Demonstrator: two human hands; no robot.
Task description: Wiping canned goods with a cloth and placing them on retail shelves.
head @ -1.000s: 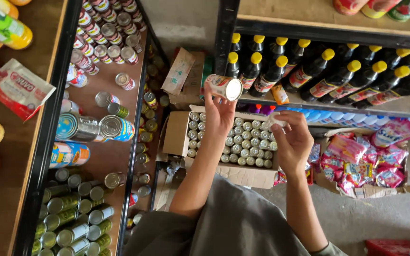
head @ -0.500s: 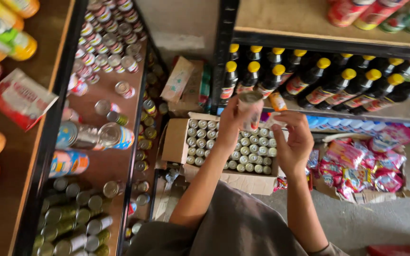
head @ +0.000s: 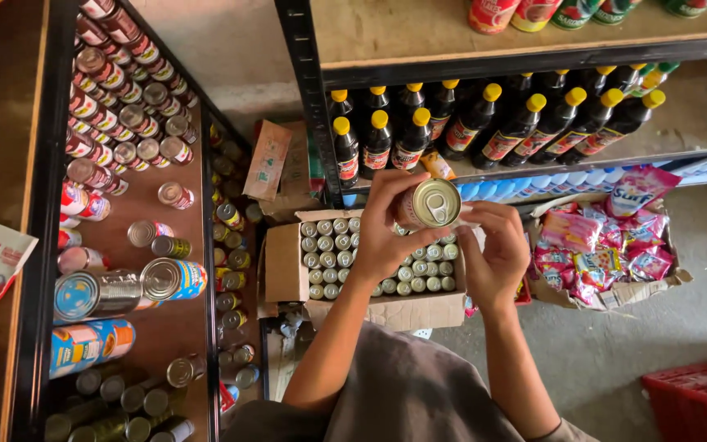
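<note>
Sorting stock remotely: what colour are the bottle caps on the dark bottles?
Yellow caps, clearest in the head view.

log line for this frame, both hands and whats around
left hand: holds small can | right hand: fingers on same can | below: open carton of cans | behind: dark bottles on shelf

A small round can [head: 434, 204] is sitting up in the air between two hands. Its shiny silver top, with a pull ring on it, is facing up. It is leaning a little to one side. The left hand [head: 386, 233] is wrapping its fingers around the can's side. The right hand [head: 497, 254] is touching it from the other side. The can is hanging over an open cardboard box [head: 288, 266] full of cans just like it.
</note>
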